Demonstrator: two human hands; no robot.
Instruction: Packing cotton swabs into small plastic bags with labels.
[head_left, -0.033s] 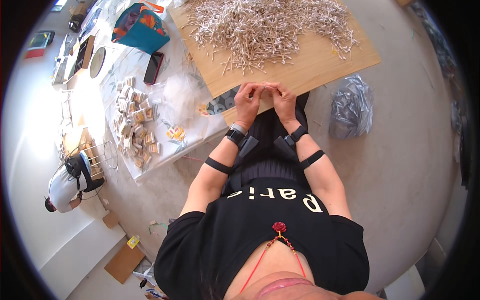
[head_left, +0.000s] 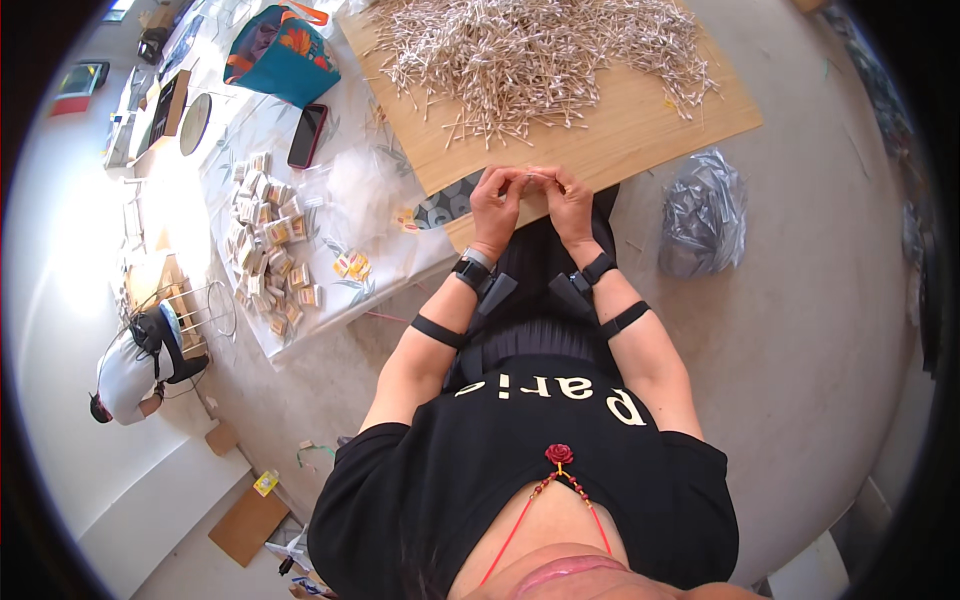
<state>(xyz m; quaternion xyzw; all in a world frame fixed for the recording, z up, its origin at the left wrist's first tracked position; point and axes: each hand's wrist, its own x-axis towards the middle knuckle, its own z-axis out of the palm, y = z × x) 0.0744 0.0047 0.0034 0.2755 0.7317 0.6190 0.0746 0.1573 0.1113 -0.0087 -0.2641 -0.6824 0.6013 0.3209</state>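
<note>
Above the near edge of a wooden board (head_left: 640, 150), my left hand (head_left: 493, 212) and my right hand (head_left: 568, 210) meet fingertip to fingertip. Both are closed in a pinch. Whatever sits between the fingertips is too small and too hidden to name. Just beyond them, a large loose heap of cotton swabs (head_left: 510, 75) covers the far part of the board. Left of my left hand lie crumpled clear plastic bags (head_left: 365, 195) on the cloth-covered table (head_left: 330, 310). Farther left is a pile of small filled packs (head_left: 268, 245), with a few yellow printed pieces (head_left: 352, 265) beside it.
A phone (head_left: 307, 137) and a teal tote bag (head_left: 283, 60) rest on the table at the far left. To my right, a grey plastic bag (head_left: 703, 215) stands on the floor. Another person (head_left: 135, 365) bends over at the left, near a wire frame (head_left: 215, 308).
</note>
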